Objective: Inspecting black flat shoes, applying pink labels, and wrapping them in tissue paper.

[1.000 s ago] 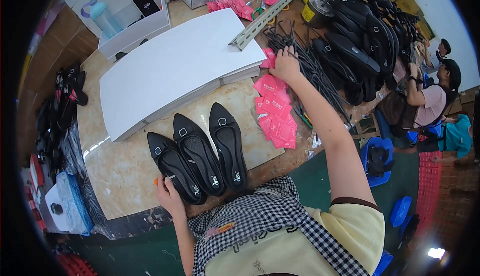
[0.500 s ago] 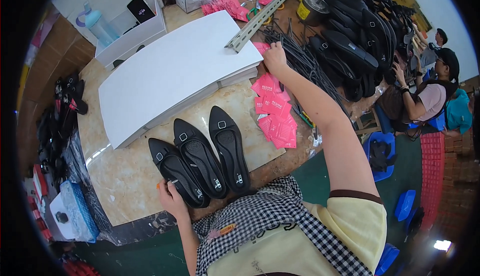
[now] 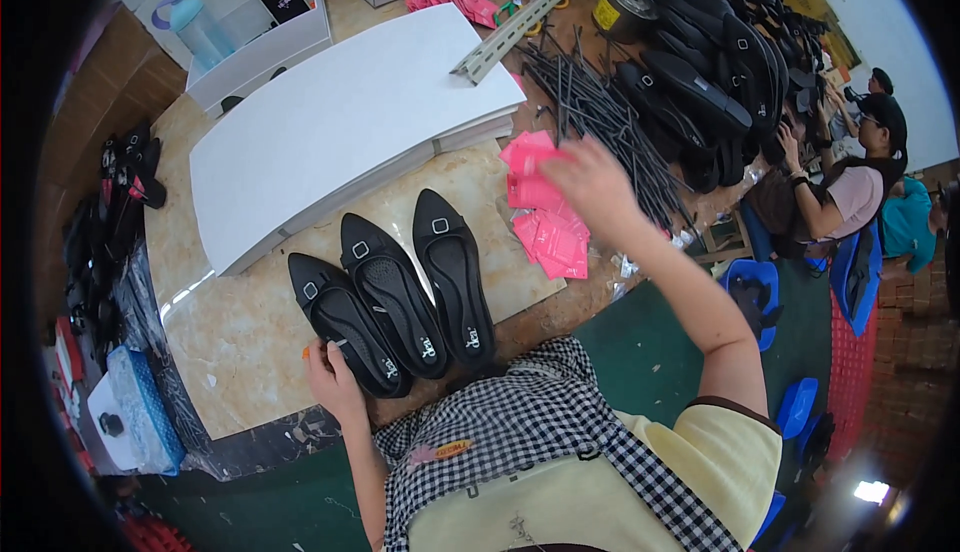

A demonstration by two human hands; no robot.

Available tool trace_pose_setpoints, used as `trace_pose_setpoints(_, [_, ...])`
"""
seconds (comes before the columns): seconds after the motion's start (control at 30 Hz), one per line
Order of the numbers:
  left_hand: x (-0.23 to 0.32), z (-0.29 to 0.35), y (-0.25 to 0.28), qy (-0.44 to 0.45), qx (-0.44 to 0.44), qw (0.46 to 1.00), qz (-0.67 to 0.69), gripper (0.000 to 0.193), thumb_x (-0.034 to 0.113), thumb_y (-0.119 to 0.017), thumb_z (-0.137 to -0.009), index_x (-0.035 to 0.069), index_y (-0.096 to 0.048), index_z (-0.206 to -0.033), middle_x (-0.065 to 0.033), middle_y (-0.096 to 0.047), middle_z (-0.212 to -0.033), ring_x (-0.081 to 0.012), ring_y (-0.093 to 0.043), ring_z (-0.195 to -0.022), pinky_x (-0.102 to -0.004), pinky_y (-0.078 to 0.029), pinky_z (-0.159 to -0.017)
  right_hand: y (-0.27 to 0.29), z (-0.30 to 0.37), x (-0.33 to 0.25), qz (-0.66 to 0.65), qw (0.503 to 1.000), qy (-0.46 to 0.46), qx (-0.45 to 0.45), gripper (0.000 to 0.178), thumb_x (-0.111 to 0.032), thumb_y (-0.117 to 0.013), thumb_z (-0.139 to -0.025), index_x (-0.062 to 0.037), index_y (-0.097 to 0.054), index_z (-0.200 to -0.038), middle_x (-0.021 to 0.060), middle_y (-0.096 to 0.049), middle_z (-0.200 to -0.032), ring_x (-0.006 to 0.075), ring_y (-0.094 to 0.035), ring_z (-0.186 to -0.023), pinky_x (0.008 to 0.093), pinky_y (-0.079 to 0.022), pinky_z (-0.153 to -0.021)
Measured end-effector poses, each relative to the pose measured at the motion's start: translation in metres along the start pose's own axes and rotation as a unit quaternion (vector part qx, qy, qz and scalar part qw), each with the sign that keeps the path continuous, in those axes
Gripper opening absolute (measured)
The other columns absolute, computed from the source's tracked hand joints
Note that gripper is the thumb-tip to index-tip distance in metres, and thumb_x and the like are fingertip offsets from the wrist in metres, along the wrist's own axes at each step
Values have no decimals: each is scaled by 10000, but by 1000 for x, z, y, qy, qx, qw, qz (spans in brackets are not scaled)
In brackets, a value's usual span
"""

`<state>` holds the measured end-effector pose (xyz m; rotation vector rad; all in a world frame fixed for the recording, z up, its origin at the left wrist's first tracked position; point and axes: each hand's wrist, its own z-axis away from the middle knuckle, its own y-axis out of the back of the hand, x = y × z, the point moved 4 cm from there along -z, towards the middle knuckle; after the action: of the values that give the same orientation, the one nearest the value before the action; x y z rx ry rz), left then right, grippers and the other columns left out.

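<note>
Two hands lie apart: the fingers of the right hand [image 3: 595, 190] are too blurred to tell whether they pinch anything, while those of the left hand [image 3: 335, 384] rest against the near left edge of the leftmost black shoe [image 3: 345, 327]. Lifting one of the pink packets [image 3: 553, 247] by its edge, shoe held steady, would likely go cleanest. They lie around and nearer than the right fingertips, right of the shoe.

Shoes [image 3: 388, 287] matt; buckles [image 3: 360, 249] shiny metal; paper stack [image 3: 350, 132] smooth; tabletop [image 3: 230, 352] glossy; apron [image 3: 500, 397] woven cloth.
</note>
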<state>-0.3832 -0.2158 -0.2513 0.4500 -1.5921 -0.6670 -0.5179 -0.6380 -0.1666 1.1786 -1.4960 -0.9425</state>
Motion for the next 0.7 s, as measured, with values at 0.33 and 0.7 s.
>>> trace_pose_setpoints(0.33, [88, 29, 9, -223, -80, 971, -38, 392, 206, -714, -832, 34, -646, -1177, -144, -602, -1100, -288, -571, -1048, -387, -449, -940, 44, 71, 3, -633, 690, -351, 20, 288, -64, -528, -943, -9, -643, -1201, 128, -718, -1001, 185, -690, -903, 269, -540, -765])
trace_pose_setpoints(0.7, [136, 51, -55, -419, -300, 853, -86, 249, 200, -804, -673, 44, -686, -826, -88, -591, -775, -256, -574, -904, -457, -398, -1049, 22, 48, -22, -398, 865, -303, 32, 169, -90, -664, -877, -35, -722, -1026, 44, -687, -798, 145, -627, -693, 281, -506, -635])
